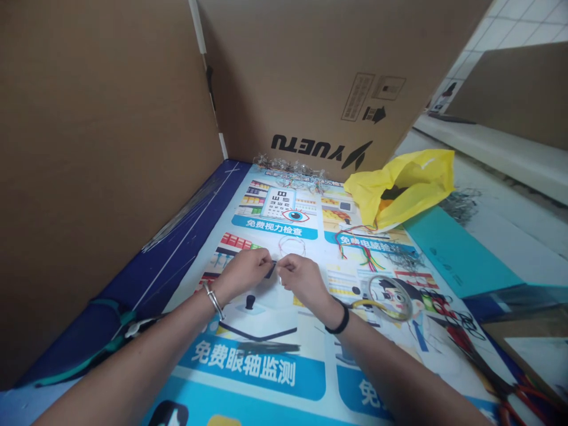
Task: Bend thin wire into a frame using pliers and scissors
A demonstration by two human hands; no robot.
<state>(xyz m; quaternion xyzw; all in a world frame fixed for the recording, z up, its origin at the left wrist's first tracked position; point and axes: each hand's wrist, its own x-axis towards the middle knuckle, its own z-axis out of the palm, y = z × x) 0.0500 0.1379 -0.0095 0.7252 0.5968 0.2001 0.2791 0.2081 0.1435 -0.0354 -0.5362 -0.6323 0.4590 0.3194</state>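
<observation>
My left hand (246, 272) is closed in a pinch over the middle of the printed poster (275, 302). Close beside it, almost touching fingertip to fingertip, my right hand (304, 281) pinches too. A tiny silvery piece shows below the right fingertips, too small to name. Whatever lies between the left fingers is hidden. Just beyond both hands is a loop of thin pinkish thread (291, 238). Several short dark wires (270, 348) lie on the poster nearer to me, between my forearms.
Tall cardboard panels (310, 77) stand at the left and back. On the right are a yellow bag (421, 183), coloured cords (368, 258), a clear ring-shaped roll (371, 290), a teal box (461, 254) and red-handled scissors (497, 378). Teal-handled pliers (118, 340) lie left.
</observation>
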